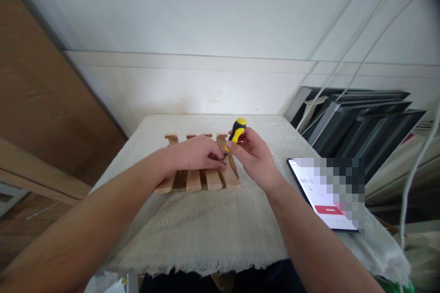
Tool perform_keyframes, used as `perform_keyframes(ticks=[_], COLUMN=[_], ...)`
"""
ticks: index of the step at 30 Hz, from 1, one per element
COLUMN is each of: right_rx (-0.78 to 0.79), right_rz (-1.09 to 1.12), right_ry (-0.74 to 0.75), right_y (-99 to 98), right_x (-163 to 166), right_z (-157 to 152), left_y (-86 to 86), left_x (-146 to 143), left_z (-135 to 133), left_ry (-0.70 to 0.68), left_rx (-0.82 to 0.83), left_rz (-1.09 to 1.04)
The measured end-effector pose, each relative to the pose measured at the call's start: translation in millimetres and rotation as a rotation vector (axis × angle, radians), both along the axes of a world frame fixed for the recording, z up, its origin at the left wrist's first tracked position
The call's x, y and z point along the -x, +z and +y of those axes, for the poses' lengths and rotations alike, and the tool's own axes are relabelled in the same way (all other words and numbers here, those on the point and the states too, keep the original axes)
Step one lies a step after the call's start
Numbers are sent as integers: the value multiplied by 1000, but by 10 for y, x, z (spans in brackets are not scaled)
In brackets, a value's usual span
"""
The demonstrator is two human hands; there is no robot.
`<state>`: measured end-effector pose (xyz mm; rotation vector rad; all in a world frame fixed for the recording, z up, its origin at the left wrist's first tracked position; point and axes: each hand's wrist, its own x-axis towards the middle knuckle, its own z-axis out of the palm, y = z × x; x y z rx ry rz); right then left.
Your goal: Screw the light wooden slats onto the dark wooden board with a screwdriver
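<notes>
A small slatted wooden rack (194, 181) lies on the cloth-covered table in front of me. My right hand (253, 153) grips a yellow and black screwdriver (237, 130), its handle leaning up and away to the right. The screwdriver's tip points down at the rack's right-hand slat. Across the rack reaches my left hand (202, 152), its thumb and fingers pinched close beside the tip. What sits between those fingertips is too small to make out, perhaps hidden by them. The middle of the slats is covered by my left hand.
A phone (330, 209) with a lit screen, partly pixelated, lies on the table's right side. Dark flat panels (357, 123) lean against the wall at the right, with white cables (357, 71) hanging there. A brown wooden panel (44, 82) stands at the left. The tablecloth (202, 233) has a frayed front edge.
</notes>
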<state>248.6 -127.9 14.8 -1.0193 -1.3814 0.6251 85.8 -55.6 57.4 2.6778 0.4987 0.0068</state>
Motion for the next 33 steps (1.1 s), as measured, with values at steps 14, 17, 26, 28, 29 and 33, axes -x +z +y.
perform_keyframes(ticks=[14,17,26,28,29,33], right_rx=[4,11,49,53,53,33], right_rz=[92,62,113,105,88,19], right_ry=[80,42,28,11,-8,-99], right_y=[-52,-38,18,32,37,34], right_x=[-18,-6,-4,-6,-9,-22], right_z=[38,33,7,-3,-6,6], left_y=[-6,20,30,24,23,23], left_x=[-5,-10,-24,-22,-23,-28], left_z=[0,-27,-46,-45,-45,-43], left_ry=[-65,-42,-33,-43,-49,-59], left_rx=[-18,-9,-25,-35,-39,-46], left_rz=[-9,17,52,34,27,36])
